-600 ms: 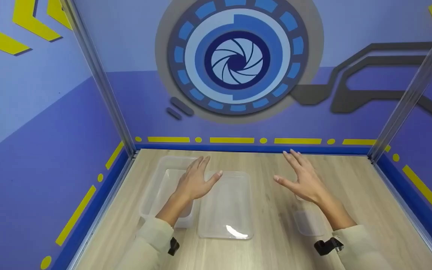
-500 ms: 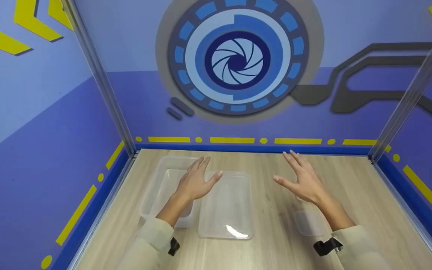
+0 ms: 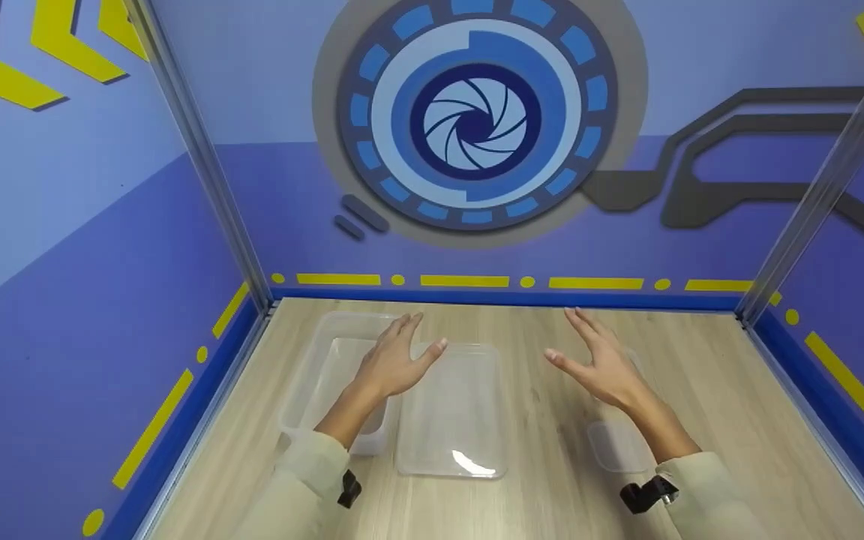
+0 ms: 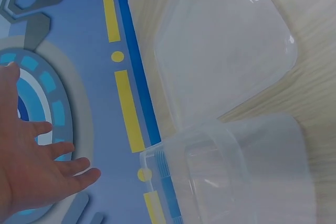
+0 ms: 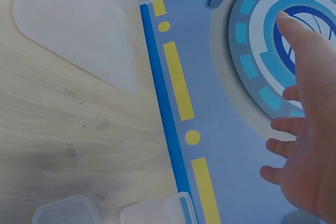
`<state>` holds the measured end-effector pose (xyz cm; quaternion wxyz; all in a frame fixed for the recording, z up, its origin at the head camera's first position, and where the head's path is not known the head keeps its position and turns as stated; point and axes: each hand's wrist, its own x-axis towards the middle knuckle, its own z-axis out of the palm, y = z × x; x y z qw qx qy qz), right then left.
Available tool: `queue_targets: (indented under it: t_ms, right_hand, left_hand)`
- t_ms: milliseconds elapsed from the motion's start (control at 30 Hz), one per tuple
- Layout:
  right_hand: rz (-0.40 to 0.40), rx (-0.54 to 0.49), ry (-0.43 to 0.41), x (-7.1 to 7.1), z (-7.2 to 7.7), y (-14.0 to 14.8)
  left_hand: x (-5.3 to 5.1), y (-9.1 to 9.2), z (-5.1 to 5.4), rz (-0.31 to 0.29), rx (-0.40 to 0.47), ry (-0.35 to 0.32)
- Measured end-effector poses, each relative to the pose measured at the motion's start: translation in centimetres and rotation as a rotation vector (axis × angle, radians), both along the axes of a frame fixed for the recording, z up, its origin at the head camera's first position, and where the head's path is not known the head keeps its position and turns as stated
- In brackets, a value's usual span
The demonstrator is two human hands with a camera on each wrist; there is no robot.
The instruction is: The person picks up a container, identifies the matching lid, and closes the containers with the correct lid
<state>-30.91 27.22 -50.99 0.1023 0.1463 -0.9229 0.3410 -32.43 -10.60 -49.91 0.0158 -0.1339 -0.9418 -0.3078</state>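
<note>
Head view: left hand [image 3: 391, 367] and right hand [image 3: 608, 367] both raised over the table [image 3: 541, 420], fingers extended and spread, thumbs out toward each other. Neither pinches or grips anything. Wrist views agree: each hand apart from the plastic.

Locations: big box [image 3: 301, 379] upright on the left, top open, partly behind the left hand. Big lid [image 3: 451, 420] flat, just to its right. Small lid [image 3: 618, 448] flat on the right side, nearer the person than the right hand. Small box [image 5: 155, 211] mostly hidden by the right hand in head view; right wrist view shows it beside the small lid, toward the back wall [image 3: 267, 195]. Can't tell whether its top is open.

Status: big lid off big box, small lid apart from small box. They look like two box-and-lid pairs, my read only. Done: parts laid out separately, nothing joined. Left: both lids unseated, no part in hand. I'd call it a rest state, not mid-action.

Labels: no brand, sticker or writing I can read on any box or lid; clear plastic, some glare on the big lid. Wall carries a round shutter emblem [image 3: 475, 124] and yellow dashes [image 3: 464, 282], graphics only, no text. Black wrist mount [image 3: 648, 493] on the right sleeve: no legible marking.
</note>
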Motion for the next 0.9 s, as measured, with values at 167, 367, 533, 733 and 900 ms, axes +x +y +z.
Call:
queue_targets:
  t_ms: [167,367,533,733,900]
  right_hand:
    - [-0.006,-0.032,-0.028,0.0,-0.2,-0.2]
    - [-0.008,-0.052,-0.032,0.0,-0.7,-0.4]
    - [-0.010,-0.057,-0.051,0.0,-1.2,-0.6]
    - [-0.019,-0.059,-0.057,0.0,-1.6,-0.9]
    - [-0.021,-0.063,-0.066,0.2,-1.7,-1.3]
  left_hand:
    - [0.0,0.3,-0.7,0.000,0.030,-0.003]
    - [0.0,0.5,-1.5,0.010,0.076,-0.017]
    - [0.1,0.5,-1.8,0.003,0.118,-0.020]
    - [0.4,0.5,-2.0,-0.008,0.128,-0.036]
    - [0.6,0.3,-2.2,-0.011,0.147,-0.060]
